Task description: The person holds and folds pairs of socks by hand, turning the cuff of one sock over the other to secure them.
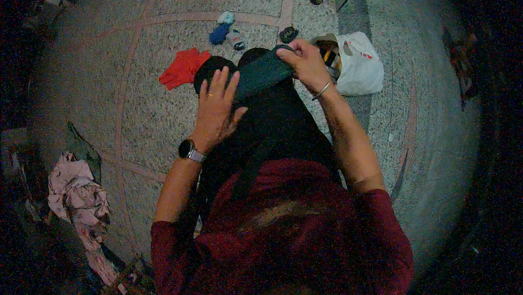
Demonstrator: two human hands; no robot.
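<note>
The right grip point(308, 66) pinches one end of a dark green cloth point(262, 76) lying across the knees point(207, 68); the left hand point(214, 114) lies flat, fingers spread, at the other. It looks folded, not rolled; bundles point(219, 34) on the floor point(158, 115) seem finished, the red cloth point(184, 69) not.

At upper centre, a cloth point(265, 75) is lying over your legs point(272, 120); a bag point(362, 69) is sitting right, another cloth point(184, 69) left.

The white plastic bag point(364, 77) is bearing small red markings point(369, 56) on its upper part, possibly lettering in this dim view; nothing is showing legibly anywhere.
</note>
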